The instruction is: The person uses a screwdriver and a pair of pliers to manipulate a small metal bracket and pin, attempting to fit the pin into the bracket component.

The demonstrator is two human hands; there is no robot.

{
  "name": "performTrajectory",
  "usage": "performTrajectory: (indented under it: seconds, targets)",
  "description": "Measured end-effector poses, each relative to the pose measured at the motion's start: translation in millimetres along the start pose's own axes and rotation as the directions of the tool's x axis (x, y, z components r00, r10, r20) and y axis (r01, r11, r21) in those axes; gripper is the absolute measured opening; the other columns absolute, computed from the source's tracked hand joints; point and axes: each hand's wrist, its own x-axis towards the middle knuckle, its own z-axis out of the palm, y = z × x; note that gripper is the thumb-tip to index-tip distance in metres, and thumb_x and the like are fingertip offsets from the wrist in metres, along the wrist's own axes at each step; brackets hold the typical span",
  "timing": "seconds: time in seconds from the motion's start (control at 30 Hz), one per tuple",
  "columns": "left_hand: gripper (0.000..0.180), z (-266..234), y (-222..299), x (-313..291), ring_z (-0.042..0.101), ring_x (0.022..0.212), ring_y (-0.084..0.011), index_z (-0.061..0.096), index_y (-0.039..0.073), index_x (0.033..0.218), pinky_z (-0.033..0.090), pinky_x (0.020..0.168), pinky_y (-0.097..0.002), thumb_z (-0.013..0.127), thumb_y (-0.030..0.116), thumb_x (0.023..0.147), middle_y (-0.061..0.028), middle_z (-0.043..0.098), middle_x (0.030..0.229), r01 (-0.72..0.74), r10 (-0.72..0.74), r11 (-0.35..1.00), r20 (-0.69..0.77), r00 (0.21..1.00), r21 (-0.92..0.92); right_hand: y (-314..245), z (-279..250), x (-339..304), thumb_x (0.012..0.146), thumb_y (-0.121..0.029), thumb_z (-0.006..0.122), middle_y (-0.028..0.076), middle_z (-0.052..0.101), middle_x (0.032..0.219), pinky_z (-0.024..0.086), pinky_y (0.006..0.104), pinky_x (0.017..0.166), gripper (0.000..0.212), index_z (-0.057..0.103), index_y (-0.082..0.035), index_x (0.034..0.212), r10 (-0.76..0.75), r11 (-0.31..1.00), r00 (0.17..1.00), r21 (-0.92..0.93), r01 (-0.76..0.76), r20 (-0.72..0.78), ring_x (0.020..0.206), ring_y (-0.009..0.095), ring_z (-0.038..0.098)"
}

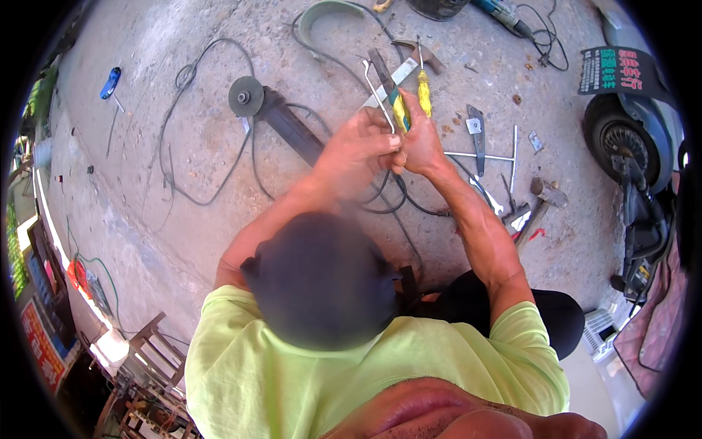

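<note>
My left hand (pixel 360 150) is closed, with thumb and fingers pinching the lower end of a thin silver rod (pixel 375 86) that has a bent tip. Against it, my right hand (pixel 423 143) has its lower fingers curled in and one digit pointing up; what it grips is hidden. A dark-bladed tool with a yellow-green handle (pixel 400 110) shows just beyond the hands; whether it is held or lies on the floor I cannot tell. Beyond my right hand lies a yellow-handled screwdriver (pixel 424 94), close to a claw hammer (pixel 430 58). A blurred dark round shape (pixel 322 282) covers my lap.
An angle grinder (pixel 289 128) lies left of my hands, its cord looping over the concrete. To the right are a T-handle wrench (pixel 515 157), a second hammer (pixel 548 192) and a scooter wheel (pixel 620 137). A blue screwdriver (pixel 110 83) lies far left, a power tool (pixel 504 16) at the back.
</note>
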Motion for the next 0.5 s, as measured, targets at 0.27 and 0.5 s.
performTrajectory:
  seconds: [0.27, 0.5]
  targets:
    - [0.049, -24, 17, 4, 0.067, 0.088, -0.0201, 0.048, -0.003, 0.125, 0.055, 0.074, -0.0353, 0.077, 0.009, 0.088, -0.0123, 0.066, 0.104, -0.003, -0.046, 0.898, 0.102, 0.994, 0.439, -19, -9, -3, 0.085, -0.012, 0.067, 0.029, 0.062, 0.133, 0.048, 0.0417, 0.105, 0.067, 0.046, 0.003, 0.147, -0.023, 0.999, 0.992, 0.026, 0.02, 0.125, 0.127, 0.039, 0.062]
    - [0.031, -49, 39, 14, 0.068, 0.087, -0.019, 0.058, 0.0, 0.112, 0.054, 0.077, -0.0358, 0.074, 0.008, 0.087, -0.0123, 0.068, 0.103, 0.003, -0.04, 0.484, 0.019, 0.999, 0.875, -17, -19, -3, 0.085, -0.014, 0.065, 0.027, 0.057, 0.141, 0.043, 0.0402, 0.111, 0.07, 0.044, 0.002, 0.149, -0.054, 0.998, 0.96, 0.0, 0.056, 0.276, 0.134, 0.038, 0.055]
